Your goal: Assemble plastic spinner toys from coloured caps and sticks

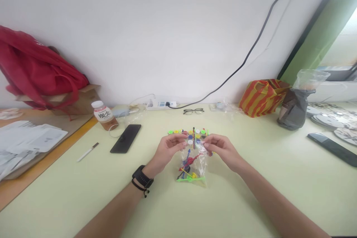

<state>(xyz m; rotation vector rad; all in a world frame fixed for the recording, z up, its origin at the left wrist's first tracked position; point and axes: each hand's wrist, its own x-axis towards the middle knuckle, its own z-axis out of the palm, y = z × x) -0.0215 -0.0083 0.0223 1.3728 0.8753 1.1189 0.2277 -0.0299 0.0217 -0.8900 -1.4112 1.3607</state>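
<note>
A clear plastic bag (pixel 199 167) hangs between my hands above the pale green table (pixel 111 193). Colourful plastic arrow-shaped pieces (pixel 190 160) in red, blue, yellow, black and green show in it. My left hand (pixel 170 148), with a black watch on its wrist, pinches the bag's upper left edge. The upper right edge is between the thumb and fingers of my right hand (pixel 220 148). Just beyond the bag lie several small round plastic pieces (pixel 190 137) in green, yellow, white and blue, partly hidden by my fingers.
Left of my hands lie a black phone (pixel 126 138), a cigarette (pixel 87 152) and a drink bottle (pixel 104 115). Eyeglasses (pixel 193 111) and a power strip (pixel 158 105) sit by the wall. A striped bag (pixel 262 96), a grey bag (pixel 294 109) and a dark elongated device (pixel 331 148) occupy the right.
</note>
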